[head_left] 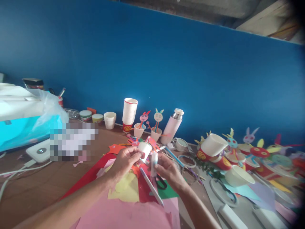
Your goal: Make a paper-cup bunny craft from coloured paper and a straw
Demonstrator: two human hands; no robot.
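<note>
My left hand (pixel 127 160) is closed on a small white paper cup (pixel 145 149), thumb on its side, the cup tilted. In my right hand (pixel 168 167) is a white glue stick (pixel 154 164), gripped upright close to the cup. Whether the two touch is hard to make out. Below my hands, a white marker (pixel 152 187) lies aslant over coloured paper. Scissors with black handles (pixel 161 183) rest beside it, partly hidden by my right hand. Under all this spread a yellow sheet (pixel 126 187), red paper (pixel 81 181) and pink paper (pixel 128 214).
Two cups with paper rabbit figures (pixel 158 117) stand near the wall, between a tall cup stack (pixel 130 111) and a leaning thermos (pixel 172 126). More decorated cups (pixel 260 152) crowd the right. Tape rolls (pixel 224 192) lie nearer. At left are a power bank (pixel 39 150) with a cable and a plastic bag (pixel 51 108).
</note>
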